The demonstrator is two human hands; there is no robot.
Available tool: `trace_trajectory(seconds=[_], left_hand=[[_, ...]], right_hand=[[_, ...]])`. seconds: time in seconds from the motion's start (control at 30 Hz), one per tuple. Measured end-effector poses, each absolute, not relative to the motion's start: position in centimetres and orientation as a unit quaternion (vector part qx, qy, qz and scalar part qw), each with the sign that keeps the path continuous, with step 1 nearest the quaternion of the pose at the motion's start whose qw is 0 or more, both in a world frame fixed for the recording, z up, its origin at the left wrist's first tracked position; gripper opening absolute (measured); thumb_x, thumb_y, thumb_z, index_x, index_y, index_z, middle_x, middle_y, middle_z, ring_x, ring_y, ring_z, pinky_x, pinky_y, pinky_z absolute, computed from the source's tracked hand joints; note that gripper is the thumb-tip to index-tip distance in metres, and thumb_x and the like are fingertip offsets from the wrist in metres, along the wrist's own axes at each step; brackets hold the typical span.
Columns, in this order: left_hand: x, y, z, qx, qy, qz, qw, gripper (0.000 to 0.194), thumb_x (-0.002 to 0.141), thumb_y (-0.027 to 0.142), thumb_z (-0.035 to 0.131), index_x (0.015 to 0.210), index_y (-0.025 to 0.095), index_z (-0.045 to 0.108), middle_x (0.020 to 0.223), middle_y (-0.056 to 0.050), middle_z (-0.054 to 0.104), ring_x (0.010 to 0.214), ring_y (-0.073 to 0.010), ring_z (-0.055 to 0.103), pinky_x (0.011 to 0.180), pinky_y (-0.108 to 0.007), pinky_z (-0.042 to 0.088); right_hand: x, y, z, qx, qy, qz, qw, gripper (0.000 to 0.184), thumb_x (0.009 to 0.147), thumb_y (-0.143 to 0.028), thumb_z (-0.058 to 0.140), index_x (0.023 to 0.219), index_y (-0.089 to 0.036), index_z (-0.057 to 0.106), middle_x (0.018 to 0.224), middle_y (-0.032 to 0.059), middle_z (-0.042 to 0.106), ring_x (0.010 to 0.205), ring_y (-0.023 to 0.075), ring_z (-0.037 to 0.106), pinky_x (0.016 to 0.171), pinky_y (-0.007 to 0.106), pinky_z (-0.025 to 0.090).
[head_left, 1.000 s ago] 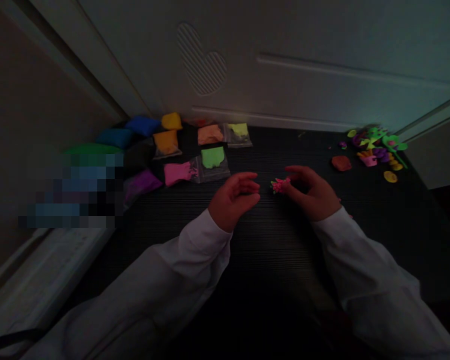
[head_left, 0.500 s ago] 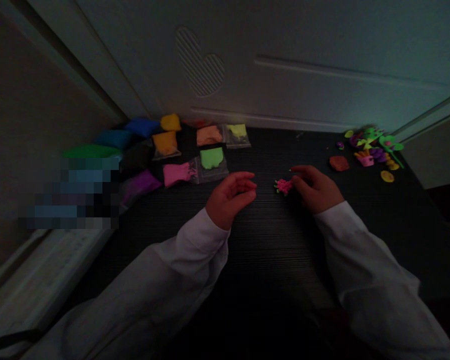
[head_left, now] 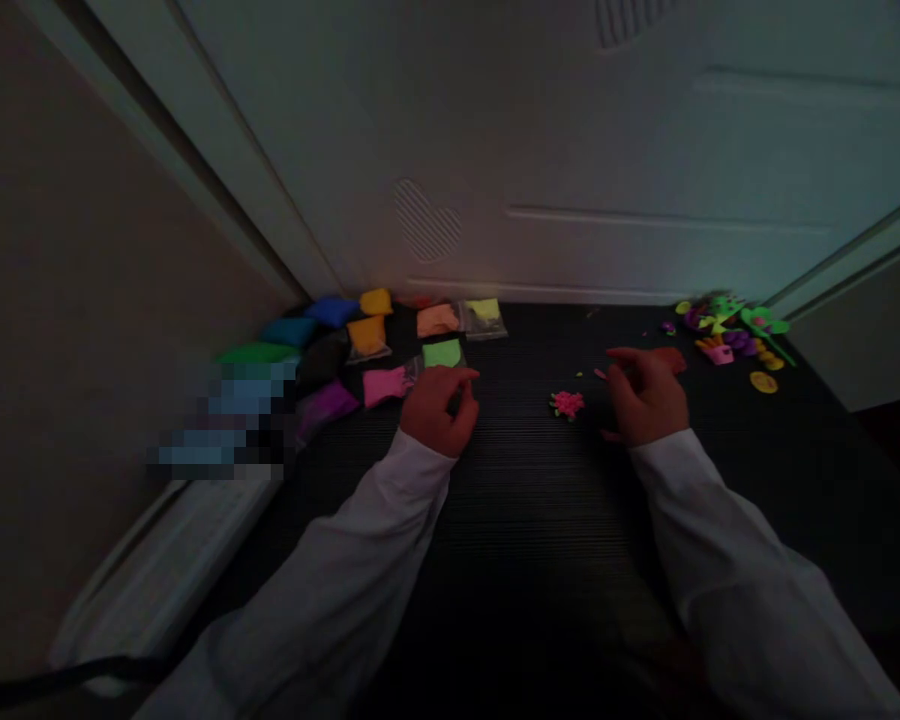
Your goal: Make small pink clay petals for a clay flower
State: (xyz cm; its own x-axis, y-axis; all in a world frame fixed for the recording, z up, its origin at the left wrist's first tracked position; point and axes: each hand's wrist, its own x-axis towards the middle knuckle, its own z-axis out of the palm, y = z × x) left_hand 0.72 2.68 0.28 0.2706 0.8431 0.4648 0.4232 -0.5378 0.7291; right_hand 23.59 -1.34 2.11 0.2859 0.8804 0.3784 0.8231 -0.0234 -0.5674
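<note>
A small pink cluster (head_left: 568, 404), its ragged petals bunched like a flower and edged with green, lies on the dark, finely grooved tabletop (head_left: 517, 500), between the two hands and touched by neither; taken from this cluster, the left hand (head_left: 441, 410) is at nine o'clock, loosely curled, a gap showing between thumb and forefinger with nothing visible in it; the right hand (head_left: 649, 400) is at three o'clock, thumb and forefinger drawn close, though I cannot tell whether they pinch anything; the hands are well apart from each other. A thin pink sliver (head_left: 600, 374) lies at two o'clock, just beside the right fingertips; a tiny pale-green speck (head_left: 579, 374) sits near one; a dull red lump (head_left: 671, 361) is partly hidden behind the right hand.

Farther out towards two o'clock are moulded shapes: a rounded-petal green flower (head_left: 765, 320), a pink cup (head_left: 716, 353) holding orange sticks, a flat yellow disc (head_left: 764, 382); towards ten o'clock lie soft, pillowy packets, among them a blue packet (head_left: 332, 311), a crinkled clear bag of peach (head_left: 436, 320) and a lime-green bag (head_left: 441, 352), which the left hand seems nearest; beyond, a ribbed heart (head_left: 429, 225) stands out from the smooth pale panel (head_left: 540, 130).
</note>
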Motion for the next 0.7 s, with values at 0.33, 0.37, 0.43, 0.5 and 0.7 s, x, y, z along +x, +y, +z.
trace_trajectory(seconds=[0.33,0.37,0.43,0.5,0.7], left_hand=[[-3.6,4.9,-0.5,0.804,0.564,0.179,-0.068,0.039,0.06,0.016,0.041,0.097,0.009,0.048,0.098,-0.012,0.049,0.092,-0.0229,0.041,0.081,-0.034,0.031],[-3.8,4.9,-0.6,0.8,0.573,0.158,-0.076,0.041,0.06,0.017,0.041,0.099,0.008,0.047,0.099,-0.013,0.048,0.092,-0.0234,0.042,0.081,-0.035,0.031],[-4.1,4.8,-0.8,0.791,0.593,0.127,-0.079,0.044,0.059,0.017,0.041,0.102,0.008,0.046,0.1,-0.013,0.049,0.091,-0.0236,0.043,0.08,-0.034,0.032],[-4.6,4.9,-0.9,0.787,0.599,0.122,-0.082,0.045,0.059,0.013,0.04,0.104,0.009,0.044,0.101,-0.012,0.049,0.092,-0.0232,0.044,0.08,-0.034,0.033],[-5.7,5.8,-0.4,0.765,0.597,0.242,0.013,0.037,0.064,0.016,0.04,0.099,0.011,0.049,0.098,-0.011,0.053,0.09,-0.0218,0.048,0.078,-0.034,0.036]], right_hand=[[25.3,-0.7,1.7,-0.682,-0.539,-0.101,0.484,0.023,0.067,-0.017,0.041,0.089,-0.017,0.05,0.084,0.0048,0.044,0.076,0.0143,0.041,0.068,0.03,0.035],[25.3,-0.7,1.8,-0.68,-0.534,-0.097,0.493,0.023,0.067,-0.016,0.041,0.089,-0.017,0.05,0.085,0.0049,0.044,0.077,0.0141,0.041,0.067,0.029,0.036],[25.3,-0.8,1.7,-0.674,-0.527,-0.09,0.511,0.023,0.067,-0.016,0.041,0.088,-0.017,0.05,0.086,0.0053,0.043,0.078,0.0142,0.041,0.067,0.028,0.036],[25.2,-0.8,1.6,-0.668,-0.521,-0.086,0.524,0.023,0.068,-0.016,0.041,0.089,-0.017,0.05,0.088,0.0056,0.042,0.08,0.0141,0.041,0.067,0.029,0.036],[24.2,-1.0,1.9,-0.629,-0.544,-0.085,0.549,0.019,0.069,-0.018,0.042,0.085,-0.016,0.051,0.091,0.0068,0.043,0.087,0.0165,0.04,0.071,0.032,0.037]])
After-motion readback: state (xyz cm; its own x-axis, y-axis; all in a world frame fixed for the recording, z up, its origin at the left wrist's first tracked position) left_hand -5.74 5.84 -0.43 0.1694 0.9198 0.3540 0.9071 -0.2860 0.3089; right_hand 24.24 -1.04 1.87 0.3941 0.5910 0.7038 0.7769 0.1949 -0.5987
